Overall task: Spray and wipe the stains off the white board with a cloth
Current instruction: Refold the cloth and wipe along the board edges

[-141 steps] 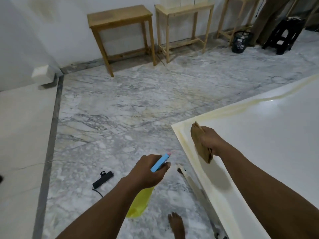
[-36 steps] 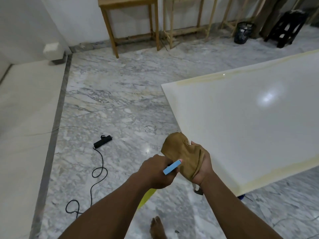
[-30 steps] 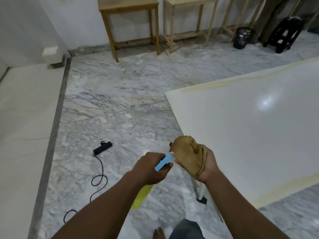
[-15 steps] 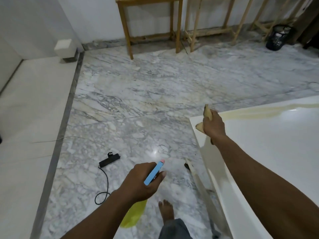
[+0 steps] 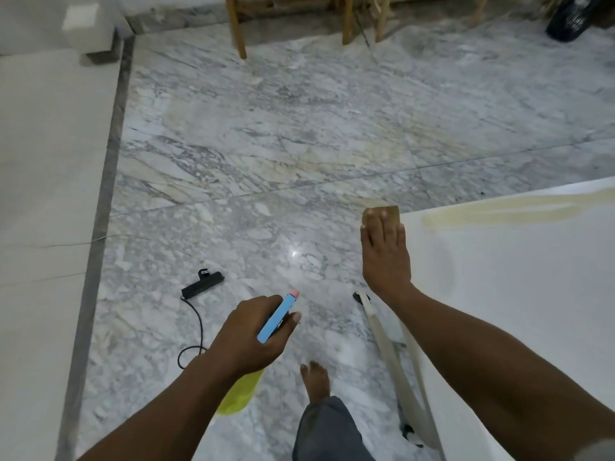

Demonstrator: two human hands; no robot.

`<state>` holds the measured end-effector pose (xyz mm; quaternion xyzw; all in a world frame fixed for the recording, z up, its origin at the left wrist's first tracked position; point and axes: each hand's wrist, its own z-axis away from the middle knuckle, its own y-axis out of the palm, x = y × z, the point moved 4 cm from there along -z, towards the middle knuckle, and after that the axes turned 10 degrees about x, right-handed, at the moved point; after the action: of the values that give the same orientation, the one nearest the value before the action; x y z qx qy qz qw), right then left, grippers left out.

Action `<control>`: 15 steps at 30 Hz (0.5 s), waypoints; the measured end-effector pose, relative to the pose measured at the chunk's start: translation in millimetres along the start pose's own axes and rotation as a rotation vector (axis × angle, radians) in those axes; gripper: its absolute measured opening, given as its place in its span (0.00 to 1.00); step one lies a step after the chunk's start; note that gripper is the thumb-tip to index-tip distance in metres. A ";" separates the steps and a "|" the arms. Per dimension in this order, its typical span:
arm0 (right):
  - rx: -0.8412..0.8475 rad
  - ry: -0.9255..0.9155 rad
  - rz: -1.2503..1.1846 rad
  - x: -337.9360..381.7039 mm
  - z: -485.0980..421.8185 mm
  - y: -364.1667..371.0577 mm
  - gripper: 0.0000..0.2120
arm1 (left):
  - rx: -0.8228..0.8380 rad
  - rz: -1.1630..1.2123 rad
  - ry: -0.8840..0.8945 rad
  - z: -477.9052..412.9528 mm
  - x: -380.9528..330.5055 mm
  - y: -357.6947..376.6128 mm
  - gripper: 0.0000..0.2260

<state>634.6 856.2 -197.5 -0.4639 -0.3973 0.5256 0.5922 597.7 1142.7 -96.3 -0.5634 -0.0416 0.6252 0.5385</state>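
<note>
The white board [image 5: 519, 294] fills the right side, raised above the floor, with a yellowish stain band [image 5: 499, 212] along its far edge. My right hand [image 5: 384, 251] lies flat with straight fingers on the board's far left corner, pressing a brown cloth [image 5: 392, 212] that shows only past my fingertips. My left hand [image 5: 256, 334] hovers over the floor to the left of the board and grips a spray bottle [image 5: 278, 316] with a blue head, pink nozzle tip and yellow body, the body mostly hidden under my hand.
The floor is grey-veined marble [image 5: 299, 134]. A black plug block with a cord [image 5: 201, 284] lies left of my left hand. My bare foot [image 5: 314, 380] stands below. Wooden table legs [image 5: 238, 28] and a dark bin [image 5: 570, 16] stand at the back.
My right hand has flattened on the cloth at the board's far corner, where half a second ago it held the cloth bunched. My left hand keeps the bottle in the same spot.
</note>
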 end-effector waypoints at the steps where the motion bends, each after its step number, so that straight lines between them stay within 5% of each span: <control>1: 0.011 -0.005 0.005 -1.1 5.0 1.3 0.30 | 0.010 -0.009 0.012 1.8 -5.3 3.0 0.20; 15: -0.006 0.008 -0.006 -4.2 190.4 41.2 0.31 | 0.001 -0.045 0.059 102.1 -32.7 52.1 0.19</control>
<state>441.1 877.9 -189.0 -0.4665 -0.3978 0.5209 0.5940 481.6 1154.1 -72.1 -0.5802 -0.0381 0.5962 0.5535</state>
